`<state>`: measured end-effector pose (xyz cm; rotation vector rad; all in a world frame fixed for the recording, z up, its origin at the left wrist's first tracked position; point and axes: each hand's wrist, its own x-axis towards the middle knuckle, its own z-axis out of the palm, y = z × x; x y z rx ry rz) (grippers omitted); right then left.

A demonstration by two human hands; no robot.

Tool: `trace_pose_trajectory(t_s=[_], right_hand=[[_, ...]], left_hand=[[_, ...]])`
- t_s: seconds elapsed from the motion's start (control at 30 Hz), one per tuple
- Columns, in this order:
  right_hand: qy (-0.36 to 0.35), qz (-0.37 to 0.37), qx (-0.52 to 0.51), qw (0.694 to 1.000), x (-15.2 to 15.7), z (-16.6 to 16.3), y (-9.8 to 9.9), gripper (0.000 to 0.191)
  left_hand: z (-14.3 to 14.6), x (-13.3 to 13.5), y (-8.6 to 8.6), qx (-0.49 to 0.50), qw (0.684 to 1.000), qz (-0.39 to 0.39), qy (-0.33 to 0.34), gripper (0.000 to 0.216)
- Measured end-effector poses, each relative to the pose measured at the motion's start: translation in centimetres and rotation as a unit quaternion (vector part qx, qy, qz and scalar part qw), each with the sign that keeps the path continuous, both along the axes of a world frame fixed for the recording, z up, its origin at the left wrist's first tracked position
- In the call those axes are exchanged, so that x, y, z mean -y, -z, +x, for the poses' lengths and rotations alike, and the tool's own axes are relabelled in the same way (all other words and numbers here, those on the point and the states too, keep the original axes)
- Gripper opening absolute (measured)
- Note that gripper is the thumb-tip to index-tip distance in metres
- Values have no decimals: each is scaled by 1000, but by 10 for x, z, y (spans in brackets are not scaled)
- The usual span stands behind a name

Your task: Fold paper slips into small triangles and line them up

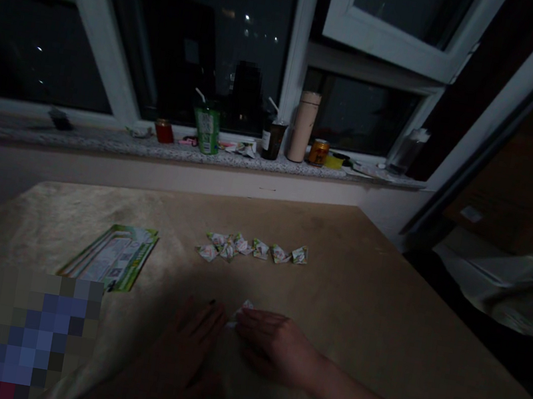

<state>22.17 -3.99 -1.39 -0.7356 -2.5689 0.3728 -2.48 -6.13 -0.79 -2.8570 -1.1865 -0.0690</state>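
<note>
Head view: we are pinching a small folded paper piece (pixel 245 307) in our right hand (pixel 273 346); left hand (pixel 187 349) is lying flat, open on the table (pixel 382 299).

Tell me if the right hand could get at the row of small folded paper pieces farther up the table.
Probably yes: bare tan tabletop lies between the right hand and the row of small folded paper pieces.

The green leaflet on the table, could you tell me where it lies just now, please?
In the head view the green leaflet lies flat on the table, left of the folded paper pieces and beyond the left hand.
</note>
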Motion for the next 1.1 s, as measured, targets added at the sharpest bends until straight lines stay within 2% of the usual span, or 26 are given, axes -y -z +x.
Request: trace_pose_trajectory(t_s=[0.1,0.27,0.33,0.47,0.6,0.7,0.87,1.1], right_hand=[[-3,2,-1,1000,-1,0,1,36],[-3,0,5,1000,-1,1,2,36],[-2,1,1,1000,-1,1,2,36],[2,3,-1,1000,0,1,3,36],[0,-1,0,1000,0,1,1,36],[1,-5,3,1000,0,2,1,37],[4,-6,8,1000,0,2,2,38],[-3,0,0,1000,-1,1,5,36]], left_hand=[[-3,0,-3,1,1000,-20,-1,65],[-6,-9,-8,-2,1000,-1,27,67],[-5,-14,-10,-23,999,-8,48,79],[-2,-24,-12,-36,994,-34,95,90],[-9,-26,-5,5,993,-53,110,85],[-16,-24,-1,31,992,-75,96,83],[-16,-27,-5,40,991,-89,94,71],[-10,-27,-9,22,992,-70,98,82]])
